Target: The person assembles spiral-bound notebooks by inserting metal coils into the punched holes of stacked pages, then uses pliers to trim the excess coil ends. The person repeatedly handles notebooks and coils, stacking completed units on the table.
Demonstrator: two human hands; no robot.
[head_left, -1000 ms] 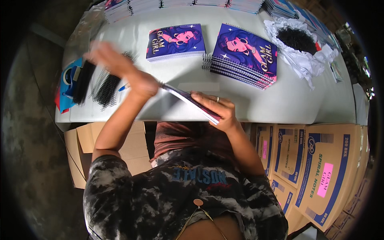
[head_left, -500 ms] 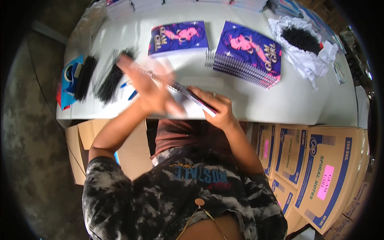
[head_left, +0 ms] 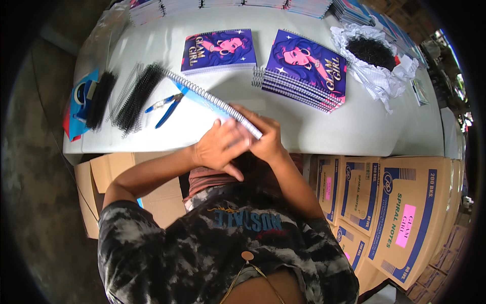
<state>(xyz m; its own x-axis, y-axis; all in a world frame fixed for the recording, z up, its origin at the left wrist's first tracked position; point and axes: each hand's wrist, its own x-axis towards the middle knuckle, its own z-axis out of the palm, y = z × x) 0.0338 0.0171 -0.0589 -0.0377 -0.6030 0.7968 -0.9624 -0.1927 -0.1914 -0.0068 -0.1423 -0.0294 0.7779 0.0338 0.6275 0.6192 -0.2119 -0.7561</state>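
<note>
My right hand [head_left: 266,134] is closed around the near end of a spiral notebook [head_left: 212,105], tilted with its coil edge up. A dark coil runs along that edge, and its far end reaches the loose black coils. My left hand [head_left: 220,144] is beside the near end, fingers and thumb apart, its fingertips slightly blurred; whether they touch the notebook is hard to tell. Left of the notebook lie pliers with blue handles [head_left: 168,112]. Beyond them is a bunch of loose black spiral coils [head_left: 139,99].
A purple-covered notebook stack [head_left: 217,50] lies ahead, and another stack [head_left: 306,68] to its right. Crumpled paper [head_left: 377,88] holds more black coils at far right. A blue tape dispenser [head_left: 82,101] sits at the left. Cardboard boxes [head_left: 410,213] stand below the table's right side.
My left hand has swept from the far part of the coil down toward me, to the notebook's near end. The pliers now show fully. My right hand keeps its hold.
</note>
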